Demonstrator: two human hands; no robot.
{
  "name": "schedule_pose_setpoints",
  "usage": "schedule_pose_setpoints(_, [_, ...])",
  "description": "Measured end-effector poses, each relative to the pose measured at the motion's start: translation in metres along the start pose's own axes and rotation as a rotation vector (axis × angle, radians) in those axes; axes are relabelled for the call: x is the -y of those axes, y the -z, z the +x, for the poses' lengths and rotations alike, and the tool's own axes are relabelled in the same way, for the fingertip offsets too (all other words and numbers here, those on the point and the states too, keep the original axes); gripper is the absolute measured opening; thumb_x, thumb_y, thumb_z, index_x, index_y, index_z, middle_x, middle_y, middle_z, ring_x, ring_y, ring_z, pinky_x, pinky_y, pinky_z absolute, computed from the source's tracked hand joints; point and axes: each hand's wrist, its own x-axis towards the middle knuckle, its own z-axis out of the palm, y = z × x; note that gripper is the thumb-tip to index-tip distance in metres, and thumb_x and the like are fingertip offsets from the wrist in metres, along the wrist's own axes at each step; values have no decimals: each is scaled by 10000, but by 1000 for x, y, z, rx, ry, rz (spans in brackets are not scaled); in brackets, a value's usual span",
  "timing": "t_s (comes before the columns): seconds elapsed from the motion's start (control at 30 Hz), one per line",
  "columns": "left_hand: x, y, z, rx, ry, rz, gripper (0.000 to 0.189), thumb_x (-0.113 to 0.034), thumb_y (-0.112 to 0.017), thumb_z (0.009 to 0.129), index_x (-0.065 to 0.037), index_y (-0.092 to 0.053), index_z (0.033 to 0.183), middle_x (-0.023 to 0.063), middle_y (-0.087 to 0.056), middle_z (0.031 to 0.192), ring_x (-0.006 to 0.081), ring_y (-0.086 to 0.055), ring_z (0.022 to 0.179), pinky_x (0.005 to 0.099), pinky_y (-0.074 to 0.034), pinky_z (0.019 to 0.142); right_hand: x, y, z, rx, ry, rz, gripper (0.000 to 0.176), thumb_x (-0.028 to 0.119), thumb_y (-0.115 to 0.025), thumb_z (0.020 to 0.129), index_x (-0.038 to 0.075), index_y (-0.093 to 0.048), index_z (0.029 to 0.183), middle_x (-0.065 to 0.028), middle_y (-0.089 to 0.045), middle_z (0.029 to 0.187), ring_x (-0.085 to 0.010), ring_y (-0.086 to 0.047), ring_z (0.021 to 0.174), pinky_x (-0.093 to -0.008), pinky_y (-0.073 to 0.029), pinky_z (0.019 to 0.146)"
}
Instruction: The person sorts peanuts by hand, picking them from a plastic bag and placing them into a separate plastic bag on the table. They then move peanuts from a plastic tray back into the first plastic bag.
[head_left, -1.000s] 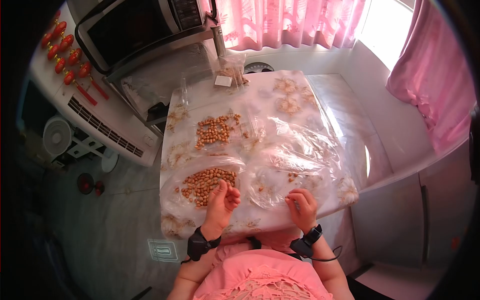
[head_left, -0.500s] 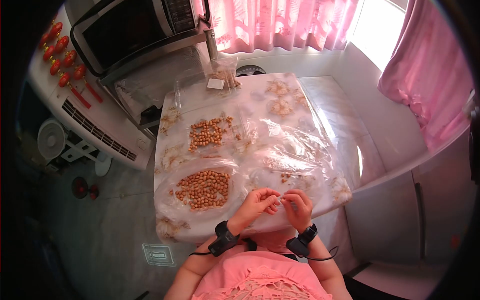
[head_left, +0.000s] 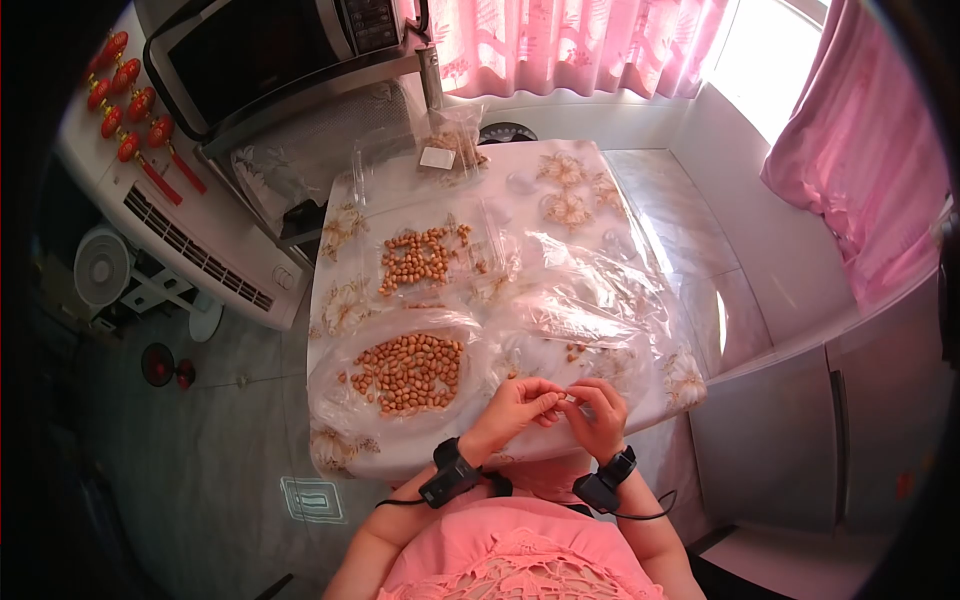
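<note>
My left hand (head_left: 521, 407) and my right hand (head_left: 598, 414) meet over the front edge of the table, fingertips pinched together. Between them is a small peanut (head_left: 563, 396), mostly covered by the fingers. Just beyond my hands lies a clear plastic bag (head_left: 620, 350) with a few peanuts and loose bits on it. To the left, an open plastic bag (head_left: 335, 385) holds a heap of brown-skinned peanuts (head_left: 410, 373). Behind that bag, more peanuts (head_left: 415, 262) lie in a clear plastic tray (head_left: 492, 225).
A flowered cloth covers the table (head_left: 345, 225). At its back stands a bag with a white label (head_left: 437, 158). A microwave (head_left: 260, 65) on a metal rack is at the back left, a white appliance with a vent (head_left: 195, 250) at the left, and grey cabinets (head_left: 770, 430) at the right.
My fingertips have shifted slightly and come closer together around the small piece. The view has moved a little; the bags and tray stay in place.
</note>
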Motion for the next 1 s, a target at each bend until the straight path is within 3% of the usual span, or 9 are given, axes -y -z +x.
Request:
schedule_pose_setpoints(0.5, [3,-2,0,-34,-45,9,214,-121,-630,1071,20,-689,1221,62,-741,1024,102,-709,839,250,-603,775,2,1,5,-6,77,-29,200,-29,-799,770,61,-726,933,-79,-735,918,-230,-705,730,-342,-563,657])
schedule_pose_setpoints(0.87, [5,-5,-2,-85,-81,-2,160,-59,-723,996,6,-701,1140,60,-743,1005,118,-719,889,253,-595,766,-2,5,3,38,158,-53,213,-32,-760,744,74,-729,927,-72,-731,899,-264,-708,769,-369,-553,680])
schedule_pose_setpoints(1.0, [1,-8,-4,-105,-89,-29,167,-48,-729,985,4,-700,1141,60,-741,1004,127,-724,904,256,-597,766,1,1,-2,-22,63,-12,207,-35,-761,766,54,-726,949,-94,-726,912,-239,-700,734,-356,-547,654])
